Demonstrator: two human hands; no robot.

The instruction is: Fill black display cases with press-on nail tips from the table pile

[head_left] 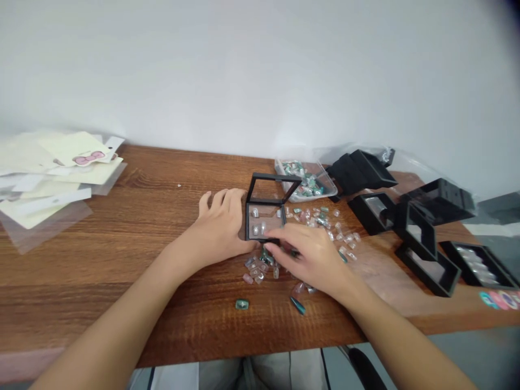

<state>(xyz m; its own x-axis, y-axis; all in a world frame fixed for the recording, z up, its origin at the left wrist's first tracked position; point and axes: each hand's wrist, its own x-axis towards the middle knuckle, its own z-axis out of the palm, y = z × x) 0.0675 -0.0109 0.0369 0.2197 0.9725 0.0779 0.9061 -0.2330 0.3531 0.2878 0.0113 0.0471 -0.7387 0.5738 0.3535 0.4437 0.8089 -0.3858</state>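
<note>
A small black display case [265,221] stands on the wooden table with its windowed lid raised. Several clear, glittery press-on nails [255,229] lie on its grey base. My left hand [221,227] rests along the left side of the case, fingers spread and thumb by the near corner. Over the near right edge of the case, my right hand [311,252] is curled, index fingertip inside beside a nail and thumb just below the edge. Whatever sits between those fingertips is hidden. Loose press-on nails [255,269] are scattered around and under my right hand.
Behind the case is a clear plastic tray [328,187] of nails. Black cases [418,230] are heaped at right, partly in clear plastic. Cards and clear sleeves [52,179] pile up at far left. A green nail [242,304] and a dark teal nail [298,305] lie near the front edge.
</note>
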